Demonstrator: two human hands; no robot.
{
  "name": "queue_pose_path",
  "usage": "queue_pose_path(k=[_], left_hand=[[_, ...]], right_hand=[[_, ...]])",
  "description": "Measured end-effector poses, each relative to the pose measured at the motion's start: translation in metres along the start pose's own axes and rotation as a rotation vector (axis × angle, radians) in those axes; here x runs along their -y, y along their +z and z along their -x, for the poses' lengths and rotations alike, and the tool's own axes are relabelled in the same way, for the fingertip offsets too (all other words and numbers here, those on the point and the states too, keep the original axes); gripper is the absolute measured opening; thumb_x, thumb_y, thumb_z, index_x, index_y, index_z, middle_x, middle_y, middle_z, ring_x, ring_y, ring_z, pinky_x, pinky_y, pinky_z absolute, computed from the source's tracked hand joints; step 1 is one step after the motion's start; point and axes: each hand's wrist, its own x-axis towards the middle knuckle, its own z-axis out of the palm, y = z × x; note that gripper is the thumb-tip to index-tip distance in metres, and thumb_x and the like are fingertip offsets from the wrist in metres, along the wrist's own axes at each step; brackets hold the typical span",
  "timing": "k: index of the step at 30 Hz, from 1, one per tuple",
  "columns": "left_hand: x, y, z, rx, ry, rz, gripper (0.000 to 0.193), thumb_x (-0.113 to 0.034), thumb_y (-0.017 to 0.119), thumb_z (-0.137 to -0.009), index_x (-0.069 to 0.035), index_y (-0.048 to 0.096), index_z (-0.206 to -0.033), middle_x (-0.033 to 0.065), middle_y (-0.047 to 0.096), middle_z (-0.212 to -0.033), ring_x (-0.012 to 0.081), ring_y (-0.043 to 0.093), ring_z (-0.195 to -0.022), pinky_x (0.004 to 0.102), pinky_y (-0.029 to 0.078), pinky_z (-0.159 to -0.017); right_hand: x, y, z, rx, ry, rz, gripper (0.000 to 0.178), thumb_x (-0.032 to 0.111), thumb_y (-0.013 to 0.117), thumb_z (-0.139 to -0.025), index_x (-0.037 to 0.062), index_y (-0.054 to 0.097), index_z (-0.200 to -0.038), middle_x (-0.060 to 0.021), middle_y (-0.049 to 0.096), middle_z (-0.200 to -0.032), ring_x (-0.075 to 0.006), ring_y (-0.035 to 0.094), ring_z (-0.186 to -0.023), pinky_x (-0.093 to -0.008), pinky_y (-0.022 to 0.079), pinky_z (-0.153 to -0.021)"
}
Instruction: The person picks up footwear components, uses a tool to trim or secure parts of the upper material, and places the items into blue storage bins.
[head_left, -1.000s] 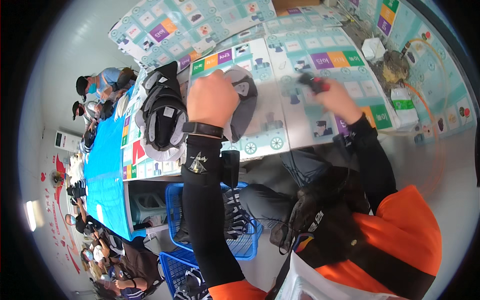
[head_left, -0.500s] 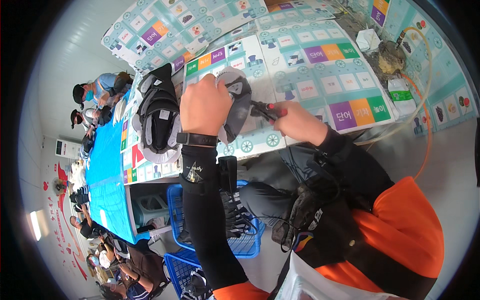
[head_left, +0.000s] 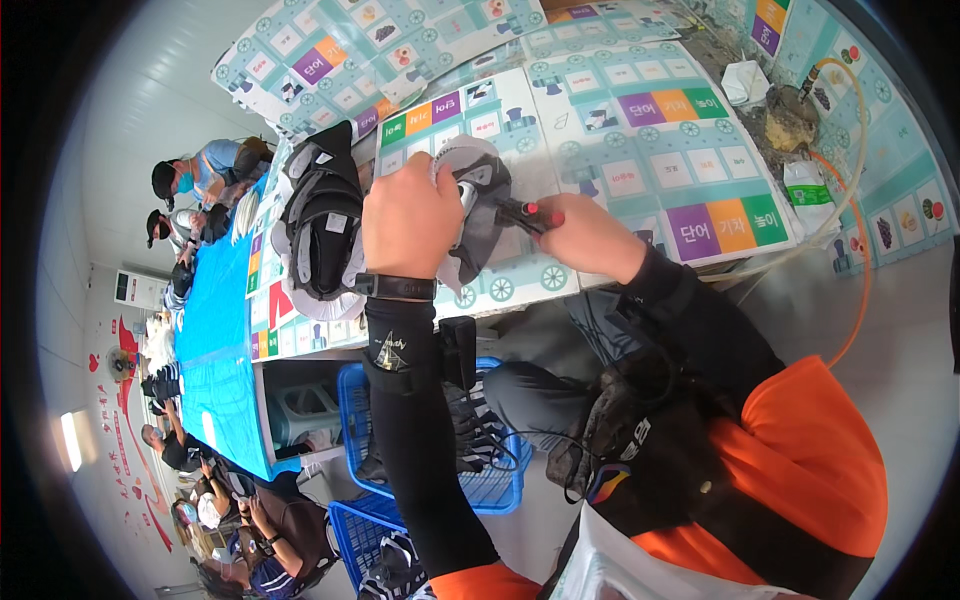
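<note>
Over the near edge of the table, my left hand (head_left: 412, 218), with a black watch on its wrist, grips a grey shoe upper (head_left: 482, 215) with a pale ruffled rim. My right hand (head_left: 588, 238) is closed around a slim dark tool with red ends (head_left: 528, 214). The tool's dark tip meets the right side of the upper; its exact kind is unclear. Left of my left hand lies a stack of black and grey shoe uppers (head_left: 325, 225) with pale edges.
Printed teal sheets cover the table (head_left: 560, 215). At its far right stand a crusted pot (head_left: 790, 118), a white-green packet (head_left: 808, 192) and an orange hose (head_left: 858, 290). Blue baskets (head_left: 490, 492) with striped pieces sit below. Several people work along a blue-covered table (head_left: 215, 340) leftward.
Both hands keep their hold. The upper tilts slightly, showing more of its inside, while the tool and my right hand shift a little left. The whole view has moved slightly.
</note>
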Motion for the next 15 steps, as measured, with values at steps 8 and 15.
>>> queue_pose_path(k=[8, 15], left_hand=[[0.004, 0.001, 0.006, -0.069, 0.037, 0.009, 0.028, -0.028, 0.066, -0.094, -0.001, 0.069, -0.089, 0.0265, 0.069, -0.075, 0.0474, 0.07, -0.075, 0.0537, 0.057, -0.069], [0.009, 0.003, 0.005, -0.072, 0.049, 0.011, 0.027, -0.028, 0.067, -0.094, -0.002, 0.07, -0.089, 0.0258, 0.069, -0.074, 0.047, 0.07, -0.074, 0.0533, 0.058, -0.068]], right_hand=[[0.003, -0.002, 0.011, 0.018, -0.058, 0.036, 0.023, 0.011, 0.057, -0.081, -0.0032, 0.071, -0.093, -0.0306, 0.067, -0.084, -0.0518, 0.064, -0.085, -0.0533, 0.05, -0.074], [0.001, -0.002, 0.015, 0.135, -0.041, 0.033, 0.021, 0.009, 0.066, -0.08, -0.0013, 0.068, -0.099, -0.0259, 0.067, -0.084, -0.0489, 0.061, -0.082, -0.0479, 0.048, -0.071]])
